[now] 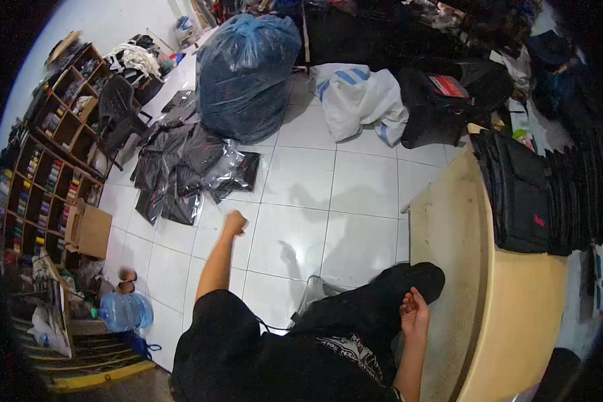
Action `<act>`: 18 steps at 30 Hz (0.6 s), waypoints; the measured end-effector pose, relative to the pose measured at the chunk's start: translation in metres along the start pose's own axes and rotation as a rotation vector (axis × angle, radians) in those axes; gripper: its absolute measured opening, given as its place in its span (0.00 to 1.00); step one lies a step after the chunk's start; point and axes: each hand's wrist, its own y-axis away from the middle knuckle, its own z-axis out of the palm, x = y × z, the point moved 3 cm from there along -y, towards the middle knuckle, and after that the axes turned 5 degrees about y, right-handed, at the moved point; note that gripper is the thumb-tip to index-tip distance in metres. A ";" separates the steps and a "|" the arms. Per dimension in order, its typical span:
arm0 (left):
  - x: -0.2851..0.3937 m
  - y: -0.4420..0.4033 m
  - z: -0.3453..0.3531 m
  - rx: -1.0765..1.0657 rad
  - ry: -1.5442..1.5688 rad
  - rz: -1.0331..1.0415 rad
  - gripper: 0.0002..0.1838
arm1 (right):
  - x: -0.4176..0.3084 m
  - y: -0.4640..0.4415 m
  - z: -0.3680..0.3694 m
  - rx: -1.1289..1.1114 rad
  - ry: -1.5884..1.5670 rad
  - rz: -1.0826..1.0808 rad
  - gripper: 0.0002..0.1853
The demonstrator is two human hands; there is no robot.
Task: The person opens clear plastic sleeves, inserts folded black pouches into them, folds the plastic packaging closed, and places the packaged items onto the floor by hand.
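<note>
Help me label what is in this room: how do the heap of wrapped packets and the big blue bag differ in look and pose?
The wrapped packets lie loosely spread and overlapping, whereas the blue bag stands upright and bulging. The wrapped packets have clear, shiny wrapping; the blue bag is tinted plastic, gathered at the top. The wrapped packets form a low heap, while the blue bag rises well above it. Both show dark contents through plastic.

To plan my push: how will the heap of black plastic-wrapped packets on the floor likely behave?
The heap of packets will probably spread rather than move as one, since the pieces lie loosely overlapped. The glossy plastic wrapping suggests they may slip over each other.
</note>
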 end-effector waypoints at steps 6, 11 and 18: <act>0.204 -0.058 -0.063 0.106 0.646 -0.255 0.15 | 0.005 0.034 -0.021 0.143 0.066 -0.102 0.13; 0.383 -0.083 -0.201 0.026 0.873 0.410 0.11 | -0.023 0.111 -0.027 0.157 0.346 -0.225 0.14; 0.618 0.022 -0.318 -0.404 0.996 1.446 0.09 | -0.106 0.294 -0.116 0.835 0.473 -0.740 0.13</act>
